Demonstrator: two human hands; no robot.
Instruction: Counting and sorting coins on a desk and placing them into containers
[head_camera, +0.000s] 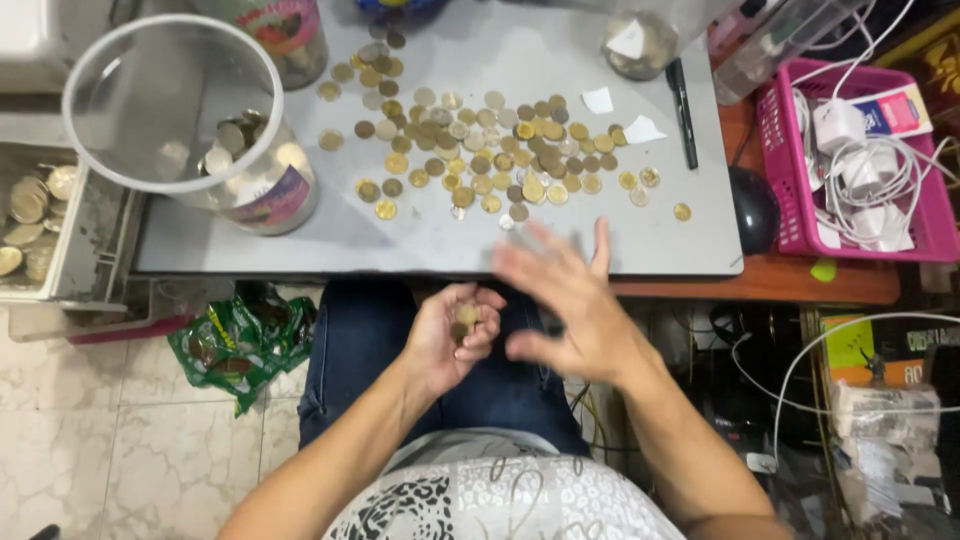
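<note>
Coins: a few lay cupped in left hand, fingers curled round them, above lap. Right hand open, blurred, at surface edge. Risk: loose cupping might spill coins floorward.

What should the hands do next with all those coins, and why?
Probably the right hand should slide a few more coins off the grey tabletop's near edge into the cupped left hand. The left hand already holds some coins below the edge, the right hand hovers open just there, and many coins lie spread on the table.
</note>
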